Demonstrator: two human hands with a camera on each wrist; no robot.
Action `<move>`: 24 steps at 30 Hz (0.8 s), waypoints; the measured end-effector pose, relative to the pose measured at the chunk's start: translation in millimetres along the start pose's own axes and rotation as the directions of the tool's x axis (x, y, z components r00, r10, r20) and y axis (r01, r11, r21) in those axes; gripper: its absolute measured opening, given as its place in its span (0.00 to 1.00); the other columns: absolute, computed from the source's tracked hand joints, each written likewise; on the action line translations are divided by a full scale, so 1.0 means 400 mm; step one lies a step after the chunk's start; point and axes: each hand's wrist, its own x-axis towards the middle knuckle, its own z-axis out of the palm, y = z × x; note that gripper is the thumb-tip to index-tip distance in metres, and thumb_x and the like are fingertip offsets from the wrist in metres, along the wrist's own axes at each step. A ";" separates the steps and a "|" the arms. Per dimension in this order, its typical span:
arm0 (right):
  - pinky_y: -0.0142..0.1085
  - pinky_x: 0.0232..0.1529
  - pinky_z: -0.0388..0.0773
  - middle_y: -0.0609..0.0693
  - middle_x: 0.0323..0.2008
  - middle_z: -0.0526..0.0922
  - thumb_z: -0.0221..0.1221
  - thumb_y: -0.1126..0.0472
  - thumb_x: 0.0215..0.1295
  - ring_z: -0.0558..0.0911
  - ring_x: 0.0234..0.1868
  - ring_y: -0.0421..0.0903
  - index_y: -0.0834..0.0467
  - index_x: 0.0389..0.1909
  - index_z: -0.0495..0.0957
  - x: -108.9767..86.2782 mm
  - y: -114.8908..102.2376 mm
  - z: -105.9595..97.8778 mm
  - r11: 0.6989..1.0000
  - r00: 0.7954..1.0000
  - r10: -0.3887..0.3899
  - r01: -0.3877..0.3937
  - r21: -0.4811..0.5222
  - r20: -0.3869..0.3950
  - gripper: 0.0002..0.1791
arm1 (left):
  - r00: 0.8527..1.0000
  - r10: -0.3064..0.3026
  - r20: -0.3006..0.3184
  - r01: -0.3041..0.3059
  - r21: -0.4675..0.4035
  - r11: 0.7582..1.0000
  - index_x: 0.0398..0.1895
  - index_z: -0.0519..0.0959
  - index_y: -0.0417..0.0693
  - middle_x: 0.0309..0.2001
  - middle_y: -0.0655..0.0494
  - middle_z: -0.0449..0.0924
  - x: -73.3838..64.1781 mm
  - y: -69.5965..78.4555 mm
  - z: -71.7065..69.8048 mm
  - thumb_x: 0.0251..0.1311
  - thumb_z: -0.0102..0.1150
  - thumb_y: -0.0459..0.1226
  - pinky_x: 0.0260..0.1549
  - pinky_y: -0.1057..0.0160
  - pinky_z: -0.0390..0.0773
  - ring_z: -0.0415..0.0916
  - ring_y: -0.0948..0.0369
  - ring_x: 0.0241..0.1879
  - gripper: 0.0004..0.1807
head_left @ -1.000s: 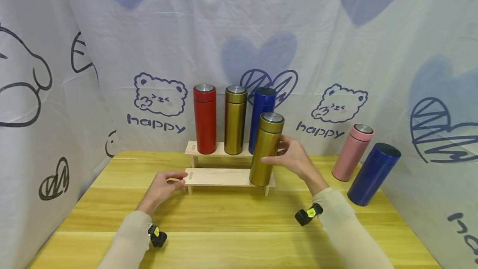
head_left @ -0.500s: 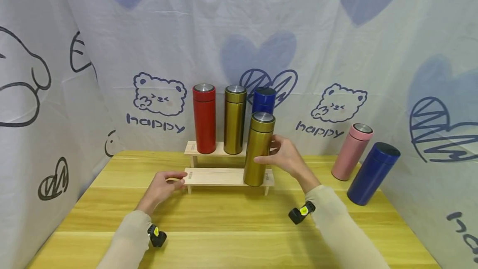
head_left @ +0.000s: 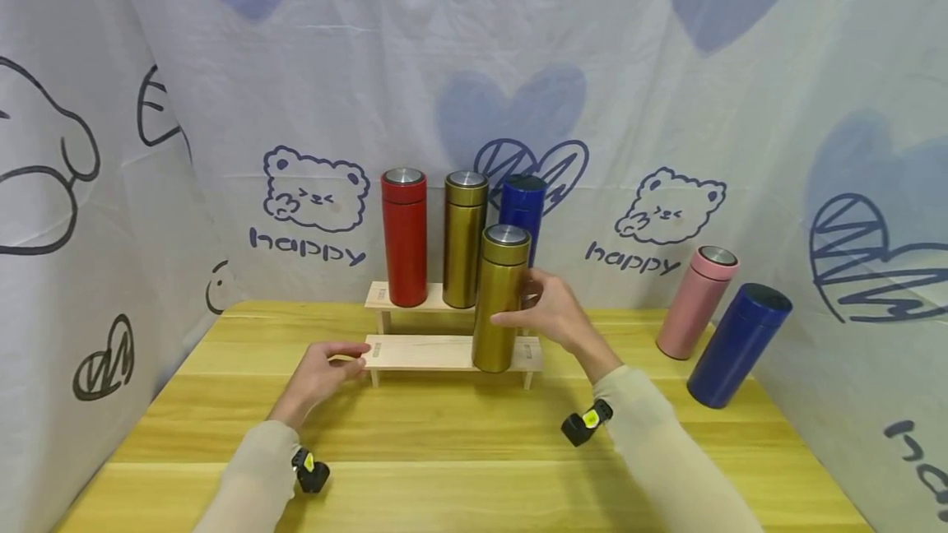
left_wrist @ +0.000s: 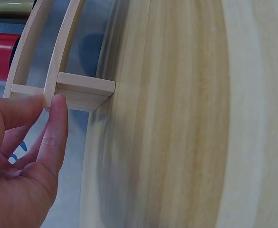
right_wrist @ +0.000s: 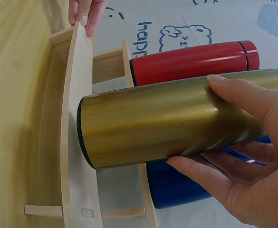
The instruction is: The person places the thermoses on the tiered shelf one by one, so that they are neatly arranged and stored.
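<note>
My right hand [head_left: 544, 307] grips a gold thermos bottle [head_left: 499, 303] from its right side, thumb across the front. The bottle's base is at the lower step of a two-tier wooden stand [head_left: 422, 352], right of its middle. In the right wrist view the dark base rim of the gold thermos [right_wrist: 177, 123] overlaps the step's board. My left hand [head_left: 323, 373] pinches the left end of that step; the left wrist view shows thumb and fingertip on the board's end [left_wrist: 58, 71]. Behind, on the upper step, stand a red thermos [head_left: 405, 245], another gold thermos [head_left: 464, 245] and a partly hidden blue thermos [head_left: 522, 200].
To the right on the wooden table [head_left: 444, 467], a pink thermos [head_left: 696, 307] and a second blue thermos [head_left: 736, 348] stand near the edge. A white printed curtain [head_left: 333, 64] hangs behind and along both sides.
My right hand has moved left along the lower step with the gold thermos, which now stands more upright and covers more of the upper-step bottles. The left hand keeps its place.
</note>
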 end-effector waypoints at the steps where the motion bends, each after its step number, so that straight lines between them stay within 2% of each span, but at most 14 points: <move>1: 0.39 0.46 0.84 0.57 0.52 0.85 0.80 0.54 0.49 0.84 0.49 0.53 0.59 0.65 0.75 0.000 -0.001 0.002 1.000 1.000 0.000 0.000 -0.006 0.000 0.42 | 1.000 0.000 -0.001 0.000 0.000 1.000 0.60 0.82 0.35 0.63 0.34 0.80 0.000 0.000 0.000 0.69 0.60 0.28 0.45 0.67 0.84 0.87 0.55 0.47 0.17; 11: 0.47 0.57 0.83 0.60 0.56 0.84 0.80 0.54 0.49 0.84 0.53 0.55 0.62 0.67 0.73 0.010 -0.016 0.026 1.000 1.000 -0.005 0.005 -0.029 -0.001 0.44 | 1.000 0.014 0.000 -0.014 0.001 1.000 0.60 0.81 0.33 0.64 0.33 0.78 -0.001 -0.003 -0.002 0.69 0.61 0.29 0.45 0.61 0.86 0.87 0.53 0.46 0.18; 24: 0.48 0.56 0.83 0.61 0.56 0.84 0.81 0.55 0.48 0.84 0.55 0.57 0.63 0.66 0.74 0.024 -0.030 0.053 1.000 1.000 -0.023 0.023 -0.016 0.000 0.44 | 1.000 0.000 -0.008 0.000 -0.002 1.000 0.59 0.82 0.35 0.63 0.35 0.80 -0.003 -0.001 0.001 0.69 0.61 0.29 0.46 0.63 0.85 0.87 0.56 0.45 0.17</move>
